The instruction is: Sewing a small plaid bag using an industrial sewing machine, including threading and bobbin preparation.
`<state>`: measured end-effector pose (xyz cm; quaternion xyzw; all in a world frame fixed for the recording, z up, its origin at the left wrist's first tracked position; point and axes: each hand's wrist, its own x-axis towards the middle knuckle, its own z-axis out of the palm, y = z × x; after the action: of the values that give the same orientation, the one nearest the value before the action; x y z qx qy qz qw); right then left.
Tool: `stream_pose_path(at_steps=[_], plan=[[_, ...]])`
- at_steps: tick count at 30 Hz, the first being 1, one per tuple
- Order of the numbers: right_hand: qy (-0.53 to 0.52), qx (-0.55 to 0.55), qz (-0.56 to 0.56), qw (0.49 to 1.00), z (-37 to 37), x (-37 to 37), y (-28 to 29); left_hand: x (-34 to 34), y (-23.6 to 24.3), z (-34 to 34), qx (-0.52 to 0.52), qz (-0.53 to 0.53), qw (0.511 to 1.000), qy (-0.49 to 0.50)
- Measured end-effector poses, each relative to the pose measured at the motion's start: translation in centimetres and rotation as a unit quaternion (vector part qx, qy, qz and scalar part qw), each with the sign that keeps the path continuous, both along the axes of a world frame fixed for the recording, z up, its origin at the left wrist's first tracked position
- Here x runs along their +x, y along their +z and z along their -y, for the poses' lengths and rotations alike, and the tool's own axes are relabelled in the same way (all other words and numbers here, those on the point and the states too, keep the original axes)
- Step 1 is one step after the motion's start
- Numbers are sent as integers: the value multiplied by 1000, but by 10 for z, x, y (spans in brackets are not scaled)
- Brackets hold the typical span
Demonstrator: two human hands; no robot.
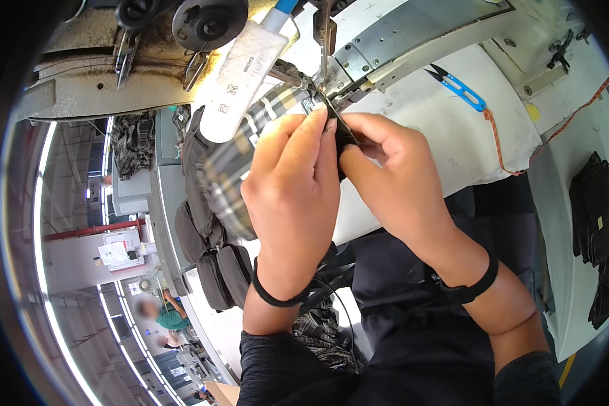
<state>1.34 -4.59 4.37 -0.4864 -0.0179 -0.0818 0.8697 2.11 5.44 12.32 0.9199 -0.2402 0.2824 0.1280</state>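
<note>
My left hand (287, 179) is closed, with its thumb and fingertips pinching a black fabric piece (343, 132) just below the sewing machine's needle area (323, 88). My right hand (399, 169) grips the same piece from the other side, thumb and forefinger pressed together on it. The two hands nearly touch. Plaid lining fabric (227, 183) in grey, black and cream, partly blurred, hangs left of my left hand and runs up toward the needle. What lies under my fingertips is hidden.
Blue thread snips (463, 91) on an orange cord (497, 139) lie on the white machine bed to the right. A white lamp (240, 84) juts in at upper left. Dark padded pieces (216, 277) hang at left; black fabric pieces (595, 210) are stacked far right.
</note>
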Motion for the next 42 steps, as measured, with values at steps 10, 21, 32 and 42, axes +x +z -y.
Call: stream_pose_path(at_steps=[10, 21, 32, 42], plan=[[-7, 32, -20, 999, -1, -1, 2, 2, -11, -5, -38, 20, 999, 6], [-120, -96, 18, 988, -25, 7, 2, -7, -8, -27, 93, 12, 995, -43], [2, -156, 15, 988, 17, -19, 3, 17, 24, -45, 162, 17, 958, -238], [-1, -30, 15, 999, 10, -4, 0, 27, 27, -49, 83, -97, 962, -243]])
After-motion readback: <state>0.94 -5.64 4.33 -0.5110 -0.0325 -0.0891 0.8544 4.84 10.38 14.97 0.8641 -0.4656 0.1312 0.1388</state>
